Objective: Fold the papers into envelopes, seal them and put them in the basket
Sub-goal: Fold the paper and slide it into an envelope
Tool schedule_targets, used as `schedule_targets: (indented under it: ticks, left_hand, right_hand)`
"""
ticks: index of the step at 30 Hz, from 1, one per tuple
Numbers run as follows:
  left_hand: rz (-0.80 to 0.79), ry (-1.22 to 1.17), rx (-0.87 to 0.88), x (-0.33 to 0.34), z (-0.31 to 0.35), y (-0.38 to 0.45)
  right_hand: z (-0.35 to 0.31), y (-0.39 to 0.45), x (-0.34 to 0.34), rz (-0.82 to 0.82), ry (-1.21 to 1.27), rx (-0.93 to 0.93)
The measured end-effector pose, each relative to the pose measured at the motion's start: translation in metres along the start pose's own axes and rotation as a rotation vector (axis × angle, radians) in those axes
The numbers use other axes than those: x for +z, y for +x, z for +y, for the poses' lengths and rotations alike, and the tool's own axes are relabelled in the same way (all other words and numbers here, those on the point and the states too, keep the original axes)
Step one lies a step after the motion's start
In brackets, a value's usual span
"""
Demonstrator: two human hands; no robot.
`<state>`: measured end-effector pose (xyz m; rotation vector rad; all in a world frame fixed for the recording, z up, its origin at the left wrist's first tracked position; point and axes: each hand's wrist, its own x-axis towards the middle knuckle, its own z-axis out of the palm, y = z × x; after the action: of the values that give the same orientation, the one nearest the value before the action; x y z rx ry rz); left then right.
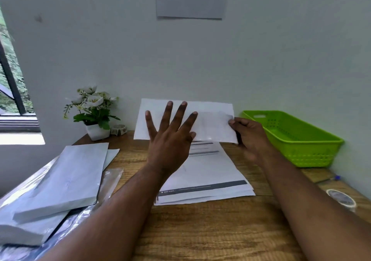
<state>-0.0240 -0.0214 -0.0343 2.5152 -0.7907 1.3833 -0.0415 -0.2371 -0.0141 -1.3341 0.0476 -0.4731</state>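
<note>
A white envelope [212, 124] is held up above the far middle of the wooden table [200, 230]. My right hand [249, 138] pinches its right edge. My left hand [170, 136] is spread flat in front of the envelope's left half, fingers apart; whether it touches the paper I cannot tell. Under both hands lie printed papers [202, 178] with dark bars. A green plastic basket [291, 138] stands at the right against the wall, and nothing shows inside it. A stack of white envelopes [66, 180] rests on clear plastic wrap at the left.
A small potted plant with white flowers [93, 112] stands at the back left, with a tape roll [119, 129] beside it. Another tape roll [341, 198] lies near the right edge, and a blue-capped item [336, 178] is behind it. A window is at far left.
</note>
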Motion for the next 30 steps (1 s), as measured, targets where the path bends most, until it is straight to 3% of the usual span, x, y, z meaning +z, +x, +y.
schedule_targets:
  ticks: [2, 4, 6, 9, 14, 17, 21, 26, 30]
  left_hand:
    - [-0.235, -0.004, -0.071, -0.003, 0.006, 0.001]
    - [-0.526, -0.051, -0.118, 0.003, 0.011, -0.004]
    - [-0.758, -0.112, -0.131, 0.010, 0.015, -0.011]
    - [-0.952, -0.200, -0.128, 0.016, 0.017, -0.018]
    - [-1.001, -0.290, -0.152, 0.019, 0.018, -0.021]
    - [-1.026, -0.248, -0.132, 0.024, 0.018, -0.021]
    - [-1.017, -0.245, -0.127, 0.027, 0.017, -0.021]
    - [-1.009, -0.253, -0.159, 0.031, 0.018, -0.020]
    - [-1.016, -0.247, -0.163, 0.029, 0.020, -0.019]
  right_hand:
    - [-0.001, 0.005, -0.021, 0.035, -0.090, 0.226]
    - [0.007, 0.010, -0.034, 0.054, -0.339, 0.375]
    - [0.014, 0.013, -0.039, 0.057, -0.722, 0.394]
    - [0.018, 0.012, -0.036, 0.064, -1.108, 0.272]
    - [0.021, -0.003, -0.025, 0.028, -1.607, -0.044]
    - [0.032, -0.007, -0.004, -0.163, -1.578, -0.319]
    - [0.054, -0.007, 0.006, -0.421, -1.339, -0.095]
    - [0.061, 0.008, 0.002, -0.468, -1.570, 0.039]
    - [0.062, 0.013, -0.005, -0.461, -1.613, 0.088]
